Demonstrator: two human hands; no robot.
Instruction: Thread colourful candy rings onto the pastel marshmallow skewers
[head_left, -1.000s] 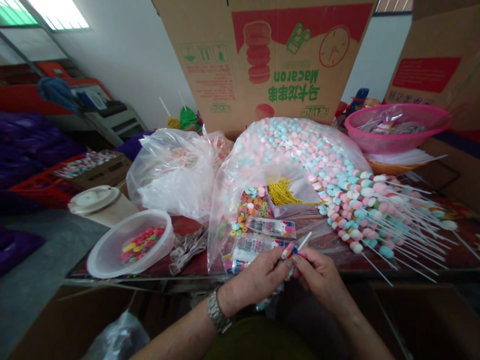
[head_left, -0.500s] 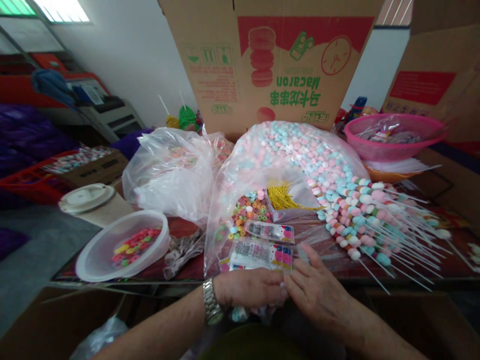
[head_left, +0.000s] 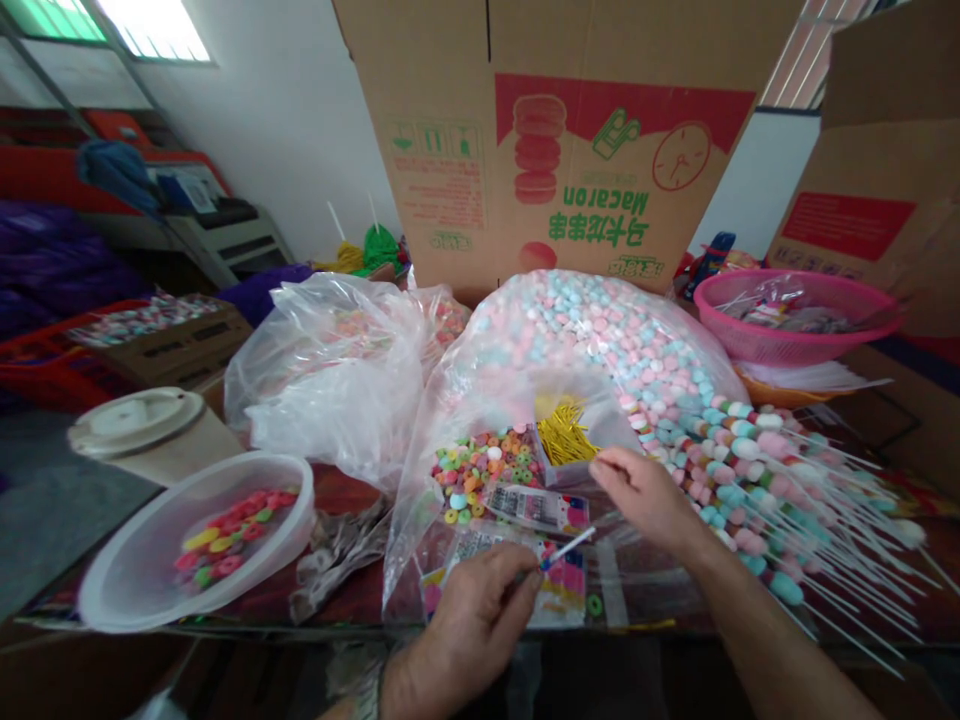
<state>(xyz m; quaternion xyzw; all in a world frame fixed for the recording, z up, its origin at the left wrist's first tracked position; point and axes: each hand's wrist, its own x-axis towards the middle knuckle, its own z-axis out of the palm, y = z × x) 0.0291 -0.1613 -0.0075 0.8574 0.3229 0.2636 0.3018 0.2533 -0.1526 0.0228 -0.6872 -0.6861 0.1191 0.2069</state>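
My left hand point(head_left: 484, 615) is closed, with a white stick point(head_left: 574, 545) poking out between thumb and fingers; whatever joins the stick below is hidden. Beneath it on the table lie printed clear bags point(head_left: 574, 590). My right hand point(head_left: 649, 492) is pinched at the near corner of a small white box of gold twist ties point(head_left: 566, 435); anything in its fingertips is too small to make out. Loose ring-shaped candies point(head_left: 472, 470) lie left of that box. Marshmallow skewers point(head_left: 757, 480) are heaped right of my right hand.
A big clear bag of pastel marshmallows point(head_left: 592, 315) stands behind, with another plastic bag point(head_left: 337, 385) to its left. A white bowl of candy rings point(head_left: 112, 590) sits at the left edge, a pink basket point(head_left: 795, 345) at right. A tall carton point(head_left: 435, 130) stands behind.
My hands have parted: the right went forward to the twist-tie box, while the left now shows a white stick. The camera view has tilted up slightly.
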